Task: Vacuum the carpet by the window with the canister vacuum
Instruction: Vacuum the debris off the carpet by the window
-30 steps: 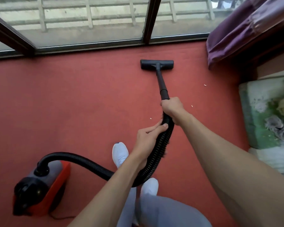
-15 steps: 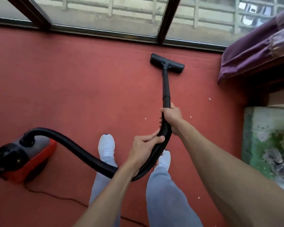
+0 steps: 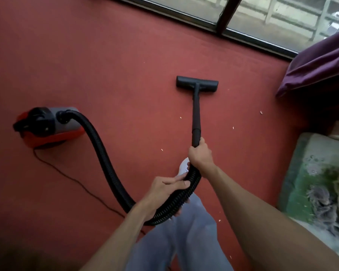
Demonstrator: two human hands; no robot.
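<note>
Right grip (image 3: 200,153) wrapping round the wand (image 3: 196,114) at centre frame, arm reaching forward, left grip (image 3: 164,190) clasping the ribbed hose (image 3: 195,178) below it.

At 9 o'clock in view, red-and-grey canister vacuum body (image 3: 51,127) sitting upright on red low-pile carpet (image 3: 115,55). From its top, black ribbed hose (image 3: 105,163) looping down toward 6 o'clock, then rising into black rigid wand (image 3: 196,110). Wand pointing toward 12 o'clock, ending in flat black floor head (image 3: 197,84) lying on carpet, apart from dark-framed window (image 3: 282,18) running across 12 to 2 o'clock. From canister, thin black cord (image 3: 76,182) trailing toward 5 o'clock. Around wand, small white scraps (image 3: 261,112) lying scattered.
</note>
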